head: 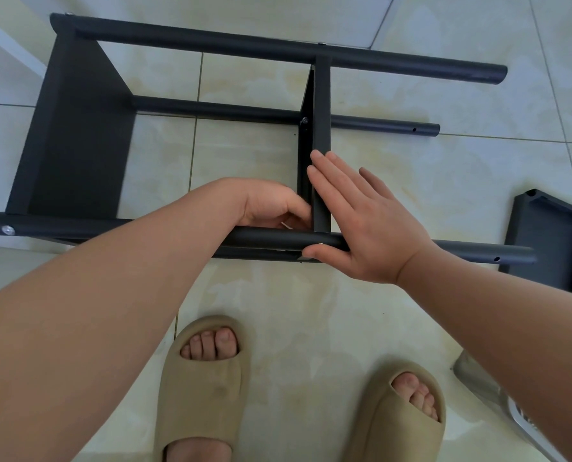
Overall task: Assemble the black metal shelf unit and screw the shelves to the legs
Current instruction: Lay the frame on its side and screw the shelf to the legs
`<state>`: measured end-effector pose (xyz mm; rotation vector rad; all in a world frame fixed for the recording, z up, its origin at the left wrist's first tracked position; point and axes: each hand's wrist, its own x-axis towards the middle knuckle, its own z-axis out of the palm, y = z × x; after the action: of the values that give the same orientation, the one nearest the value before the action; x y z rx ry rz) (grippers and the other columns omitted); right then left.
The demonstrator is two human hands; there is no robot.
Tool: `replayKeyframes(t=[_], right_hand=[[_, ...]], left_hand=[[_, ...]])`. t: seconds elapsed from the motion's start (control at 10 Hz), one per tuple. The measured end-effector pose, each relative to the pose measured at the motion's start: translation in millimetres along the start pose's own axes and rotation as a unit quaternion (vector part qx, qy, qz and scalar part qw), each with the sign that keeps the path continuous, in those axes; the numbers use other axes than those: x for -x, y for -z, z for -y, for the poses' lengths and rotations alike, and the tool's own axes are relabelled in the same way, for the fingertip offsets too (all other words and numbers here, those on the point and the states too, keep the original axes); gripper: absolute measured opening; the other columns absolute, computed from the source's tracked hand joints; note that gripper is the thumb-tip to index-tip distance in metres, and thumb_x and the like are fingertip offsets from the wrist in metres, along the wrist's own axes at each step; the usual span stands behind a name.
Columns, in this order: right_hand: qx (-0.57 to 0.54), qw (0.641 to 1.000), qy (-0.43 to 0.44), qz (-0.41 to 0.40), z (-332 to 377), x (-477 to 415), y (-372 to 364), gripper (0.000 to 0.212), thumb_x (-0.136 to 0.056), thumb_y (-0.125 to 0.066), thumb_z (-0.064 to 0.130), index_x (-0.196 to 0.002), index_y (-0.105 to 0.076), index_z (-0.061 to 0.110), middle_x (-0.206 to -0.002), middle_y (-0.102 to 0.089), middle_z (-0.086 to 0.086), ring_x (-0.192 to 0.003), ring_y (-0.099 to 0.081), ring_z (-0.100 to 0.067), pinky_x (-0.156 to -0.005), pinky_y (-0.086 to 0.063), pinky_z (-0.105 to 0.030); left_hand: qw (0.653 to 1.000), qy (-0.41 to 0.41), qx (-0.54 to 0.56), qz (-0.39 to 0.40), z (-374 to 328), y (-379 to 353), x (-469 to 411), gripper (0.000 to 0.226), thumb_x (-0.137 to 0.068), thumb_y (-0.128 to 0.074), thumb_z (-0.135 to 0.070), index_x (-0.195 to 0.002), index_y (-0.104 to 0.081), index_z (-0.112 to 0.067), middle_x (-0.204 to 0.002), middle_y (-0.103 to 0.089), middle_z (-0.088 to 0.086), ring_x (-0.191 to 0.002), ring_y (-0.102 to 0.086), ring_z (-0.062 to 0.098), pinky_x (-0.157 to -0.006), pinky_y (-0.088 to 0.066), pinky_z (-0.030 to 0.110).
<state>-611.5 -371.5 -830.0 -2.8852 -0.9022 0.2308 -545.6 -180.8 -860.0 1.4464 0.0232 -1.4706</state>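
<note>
Down from the head camera: black shelf unit (244,41) on its side on the tiled floor (244,88), legs running left to right. End shelf (78,128) fixed at the left; middle shelf (321,128) standing on edge between the legs. Right hand (354,221) spread flat, straight fingers pressed against the middle shelf's right face, thumb touching the near leg (278,240). Left hand (274,205) curled at the inner corner where middle shelf meets near leg; whether pinching anything, cannot tell. Loose shelf (551,241) lying on the floor at the right, near the leg ends. Tan slippers (204,378) below.
</note>
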Motion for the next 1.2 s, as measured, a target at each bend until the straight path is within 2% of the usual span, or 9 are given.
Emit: replayKeyframes(t=[0.1,0.3,0.5,0.6,0.8,0.9,1.0,1.1,1.2], right_hand=[[-0.002,1.000,0.000,-0.003,0.5,0.1,-0.5,0.100,-0.092,-0.030,0.076,-0.161,-0.017,0.005,-0.170,-0.007,-0.008,-0.157,-0.007,-0.024,-0.123,-0.022,-0.054],[0.000,1.000,-0.001,0.000,0.2,0.4,-0.2,0.100,-0.092,-0.029,0.077,-0.161,-0.016,0.006,-0.170,-0.006,-0.007,-0.157,-0.006,-0.024,-0.123,-0.022,-0.054],[0.000,1.000,-0.002,0.002,-0.1,-0.2,-0.4,0.100,-0.092,-0.029,0.077,-0.161,-0.016,0.006,-0.170,-0.005,-0.007,-0.157,-0.005,-0.024,-0.123,-0.021,-0.053],[-0.002,1.000,-0.001,-0.002,-0.2,-0.2,-0.9,0.100,-0.092,-0.030,0.076,-0.161,-0.017,0.006,-0.170,-0.006,-0.007,-0.157,-0.006,-0.024,-0.123,-0.022,-0.053],[-0.001,1.000,0.000,-0.001,-0.5,0.1,-1.4,0.099,-0.092,-0.029,0.076,-0.161,-0.016,0.006,-0.170,-0.005,-0.007,-0.157,-0.005,-0.024,-0.123,-0.021,-0.053],[-0.001,1.000,-0.001,0.000,-0.3,-0.2,-1.0,0.099,-0.092,-0.029,0.076,-0.161,-0.016,0.007,-0.170,-0.005,-0.007,-0.157,-0.005,-0.024,-0.123,-0.021,-0.053],[-0.003,1.000,-0.001,0.000,-0.1,-0.4,-0.9,0.099,-0.092,-0.029,0.076,-0.161,-0.016,0.006,-0.170,-0.005,-0.007,-0.157,-0.005,-0.024,-0.123,-0.021,-0.054],[-0.002,1.000,-0.001,-0.002,-0.4,-0.1,-1.2,0.099,-0.092,-0.030,0.076,-0.161,-0.017,0.006,-0.170,-0.006,-0.007,-0.157,-0.006,-0.024,-0.123,-0.022,-0.054],[-0.004,1.000,0.000,-0.003,-0.1,-0.1,-1.7,0.100,-0.092,-0.030,0.076,-0.161,-0.017,0.006,-0.170,-0.006,-0.007,-0.157,-0.007,-0.024,-0.123,-0.022,-0.054]], left_hand=[[0.999,-0.017,-0.024,-0.014,0.2,-1.3,0.2,0.032,-0.090,-0.057,-0.004,-0.068,-0.078,-0.013,-0.073,-0.071,0.012,-0.065,-0.069,0.021,-0.060,-0.056,0.027],[1.000,-0.026,-0.005,-0.010,1.7,0.1,0.2,0.037,-0.089,-0.055,0.003,-0.063,-0.076,-0.013,-0.065,-0.068,0.011,-0.057,-0.068,0.020,-0.054,-0.054,0.024],[0.999,-0.023,-0.014,-0.023,-0.7,-1.9,4.1,0.014,-0.089,-0.053,0.005,-0.096,-0.065,0.004,-0.078,-0.064,0.018,-0.067,-0.065,0.026,-0.062,-0.057,0.028],[0.999,-0.032,-0.014,-0.032,-1.2,-3.5,4.4,0.019,-0.089,-0.050,0.009,-0.104,-0.060,0.003,-0.084,-0.059,0.019,-0.068,-0.063,0.026,-0.064,-0.056,0.028],[0.999,-0.036,0.012,-0.016,-1.6,-1.9,4.0,0.022,-0.090,-0.048,0.012,-0.106,-0.060,0.004,-0.091,-0.062,0.023,-0.076,-0.066,0.029,-0.073,-0.058,0.033],[1.000,-0.009,0.011,-0.002,-1.7,-1.4,3.1,0.018,-0.093,-0.048,0.001,-0.100,-0.064,0.000,-0.102,-0.061,0.022,-0.094,-0.060,0.033,-0.093,-0.049,0.046],[0.999,0.025,-0.028,0.012,-1.6,-0.7,2.4,0.032,-0.096,-0.052,-0.015,-0.073,-0.075,-0.014,-0.078,-0.068,0.007,-0.075,-0.063,0.021,-0.079,-0.050,0.036],[0.999,0.014,-0.044,0.011,-0.9,0.1,1.6,0.037,-0.094,-0.055,-0.012,-0.065,-0.077,-0.018,-0.068,-0.069,0.004,-0.061,-0.065,0.016,-0.063,-0.052,0.027],[1.000,-0.006,-0.021,-0.003,1.0,1.8,0.7,0.032,-0.092,-0.055,-0.003,-0.071,-0.077,-0.013,-0.072,-0.071,0.011,-0.064,-0.069,0.021,-0.059,-0.055,0.026]])
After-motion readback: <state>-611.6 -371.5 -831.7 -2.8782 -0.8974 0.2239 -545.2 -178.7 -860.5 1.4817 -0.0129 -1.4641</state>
